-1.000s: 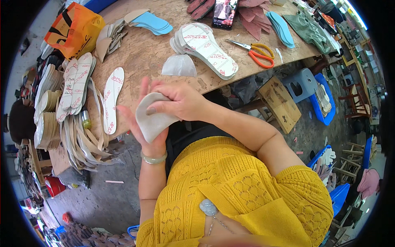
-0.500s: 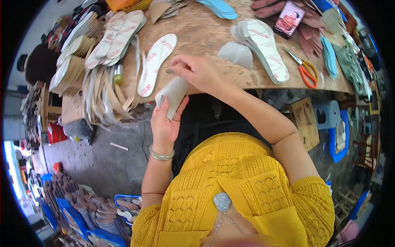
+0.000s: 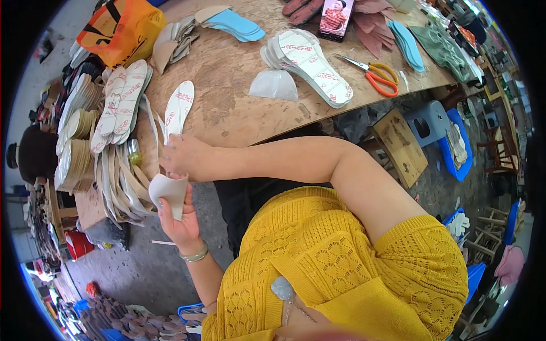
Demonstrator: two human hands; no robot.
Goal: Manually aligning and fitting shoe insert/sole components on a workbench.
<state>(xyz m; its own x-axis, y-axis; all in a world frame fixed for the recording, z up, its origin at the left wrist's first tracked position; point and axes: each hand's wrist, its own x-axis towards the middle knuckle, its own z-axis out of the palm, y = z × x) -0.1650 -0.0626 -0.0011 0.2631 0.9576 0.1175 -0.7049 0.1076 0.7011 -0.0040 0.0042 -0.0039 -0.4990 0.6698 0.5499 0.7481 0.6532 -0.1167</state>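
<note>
My left hand (image 3: 181, 224) holds a white shoe insole (image 3: 168, 192) upright below the front edge of the wooden table (image 3: 227, 108). My right hand (image 3: 183, 158) reaches across my body and grips the top edge of that same insole. A single white insole with red print (image 3: 178, 107) lies on the table just above my hands. A silver bracelet (image 3: 195, 255) circles my left wrist.
Stacks of white and tan insoles (image 3: 116, 105) crowd the table's left end. A pile of printed insoles (image 3: 310, 59), orange scissors (image 3: 375, 75), blue insoles (image 3: 234, 23), a phone (image 3: 336, 16) and an orange bag (image 3: 116, 28) lie on the table. A wooden stool (image 3: 402, 145) stands at right.
Both hands with the insole have moved down and left, off the table edge. The view has swung, so the table now lies higher and further right.
</note>
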